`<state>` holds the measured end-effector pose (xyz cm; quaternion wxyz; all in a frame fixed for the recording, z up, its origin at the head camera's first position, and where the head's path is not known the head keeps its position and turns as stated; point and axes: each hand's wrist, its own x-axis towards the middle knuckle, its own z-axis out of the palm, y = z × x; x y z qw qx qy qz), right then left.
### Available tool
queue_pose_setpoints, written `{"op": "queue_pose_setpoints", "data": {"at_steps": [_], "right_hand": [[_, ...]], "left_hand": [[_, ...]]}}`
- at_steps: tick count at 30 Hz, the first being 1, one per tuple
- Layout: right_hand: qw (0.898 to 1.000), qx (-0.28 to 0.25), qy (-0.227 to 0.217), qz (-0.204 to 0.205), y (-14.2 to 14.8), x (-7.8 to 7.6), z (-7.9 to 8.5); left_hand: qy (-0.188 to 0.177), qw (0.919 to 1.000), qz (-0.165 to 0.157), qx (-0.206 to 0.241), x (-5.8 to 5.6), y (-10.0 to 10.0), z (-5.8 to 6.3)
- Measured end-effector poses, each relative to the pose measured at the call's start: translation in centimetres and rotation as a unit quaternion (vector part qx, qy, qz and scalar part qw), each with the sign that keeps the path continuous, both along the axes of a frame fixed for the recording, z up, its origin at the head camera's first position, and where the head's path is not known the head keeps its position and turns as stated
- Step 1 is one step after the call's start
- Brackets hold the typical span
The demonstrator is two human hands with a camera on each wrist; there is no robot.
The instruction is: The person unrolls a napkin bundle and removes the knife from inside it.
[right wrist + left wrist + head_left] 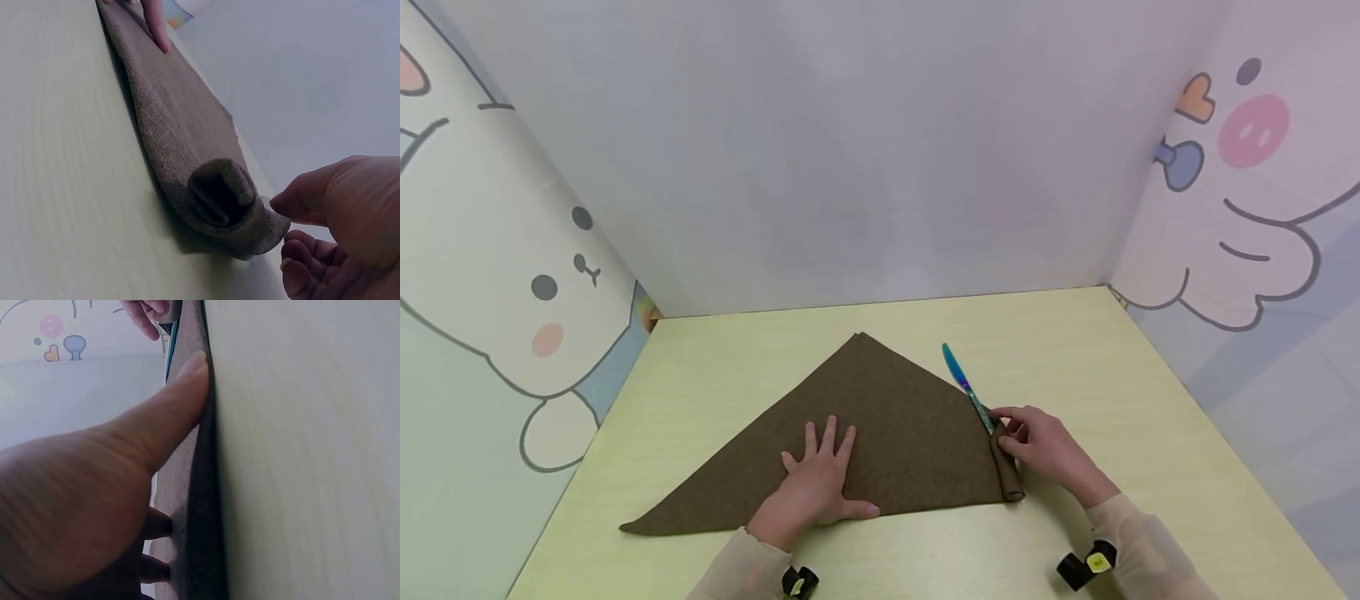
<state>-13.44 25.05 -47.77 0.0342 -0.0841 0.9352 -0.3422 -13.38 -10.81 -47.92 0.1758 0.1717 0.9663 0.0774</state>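
Note:
A brown cloth point(917, 433), folded into a broad triangle, lies on the table with its peak pointing away from me. Its right end is turned over into a small roll point(222, 194). My left hand point(812, 487) rests on the cloth with fingers spread, the thumb along its near edge. At the right end, my right hand point(1041, 442) pinches the cloth beside the roll between thumb and fingers. A shiny blue table knife point(958, 371) lies slanted there, blade beyond the cloth's far edge; the roll and fingers hide the end of its handle.
The pale wooden table point(1150, 400) meets a plain light backdrop point(880, 167) at its back edge. Panels with cartoon animals hang to the left and right.

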Motion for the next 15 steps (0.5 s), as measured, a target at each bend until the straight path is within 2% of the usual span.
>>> {"op": "queue_pose_setpoints", "data": {"at_steps": [10, 15], "right_hand": [[0.998, 0.048, 0.021, 0.023, -1.1, 1.3, 1.6], [0.996, 0.072, 0.031, 0.035, -1.7, 1.3, 1.4]], "left_hand": [[0.000, 1.0000, 0.000, 0.002, 0.1, 0.0, 0.2], [0.001, 1.0000, 0.002, -0.001, 0.0, 0.0, 0.2]]}}
